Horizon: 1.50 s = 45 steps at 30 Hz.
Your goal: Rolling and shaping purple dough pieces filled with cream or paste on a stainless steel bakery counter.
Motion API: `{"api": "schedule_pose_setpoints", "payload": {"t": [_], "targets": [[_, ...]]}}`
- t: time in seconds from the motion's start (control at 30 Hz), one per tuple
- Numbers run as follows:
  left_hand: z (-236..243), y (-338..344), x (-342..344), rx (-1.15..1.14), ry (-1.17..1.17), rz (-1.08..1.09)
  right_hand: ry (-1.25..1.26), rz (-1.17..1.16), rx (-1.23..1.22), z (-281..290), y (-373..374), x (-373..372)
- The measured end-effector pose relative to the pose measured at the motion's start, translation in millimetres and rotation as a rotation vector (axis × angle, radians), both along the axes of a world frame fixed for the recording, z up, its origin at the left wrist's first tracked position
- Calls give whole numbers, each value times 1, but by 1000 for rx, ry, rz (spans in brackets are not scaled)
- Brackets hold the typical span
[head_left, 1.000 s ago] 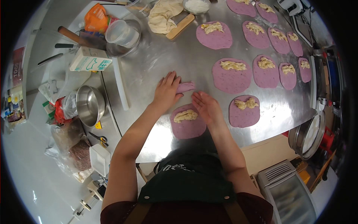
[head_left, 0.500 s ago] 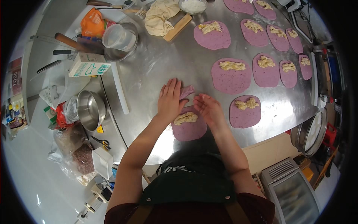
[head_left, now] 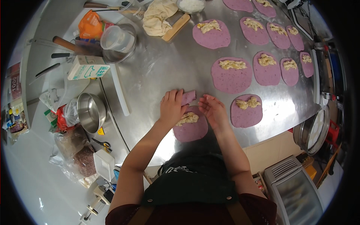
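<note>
the left hand lies over the left end of a rolled purple dough on the steel table; whether its fingers clasp the roll or only press it, i cannot tell. the right hand is loosely unclenched, fingers slightly curled, just beside the roll's right end. nearer the body lies 1 flat purple round topped with pale filling; another filled piece sits right of the right hand.
</note>
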<state>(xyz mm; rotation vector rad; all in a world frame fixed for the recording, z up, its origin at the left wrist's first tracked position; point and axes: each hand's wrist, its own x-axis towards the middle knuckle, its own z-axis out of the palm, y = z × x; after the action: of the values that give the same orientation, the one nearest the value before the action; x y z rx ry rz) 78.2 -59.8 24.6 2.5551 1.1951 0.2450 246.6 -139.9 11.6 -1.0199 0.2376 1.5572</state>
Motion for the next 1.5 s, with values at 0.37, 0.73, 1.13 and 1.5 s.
{"api": "schedule_pose_setpoints", "payload": {"t": [0.37, 0.73, 1.13, 1.5], "targets": [[13, 61, -3, -485, 69, -106, 12, -53, -4, 4, 0, 0], [40, 75, -11, -1528, -758, 446, -373, 171, 257, 7, 37, -28], [73, 28, 18, -477, -512, -105, -92, 339, 497, 33, 33, -10], [78, -8, 51, -736, -1025, 340, -612, 403, 534, 48, 1, 2]]}}
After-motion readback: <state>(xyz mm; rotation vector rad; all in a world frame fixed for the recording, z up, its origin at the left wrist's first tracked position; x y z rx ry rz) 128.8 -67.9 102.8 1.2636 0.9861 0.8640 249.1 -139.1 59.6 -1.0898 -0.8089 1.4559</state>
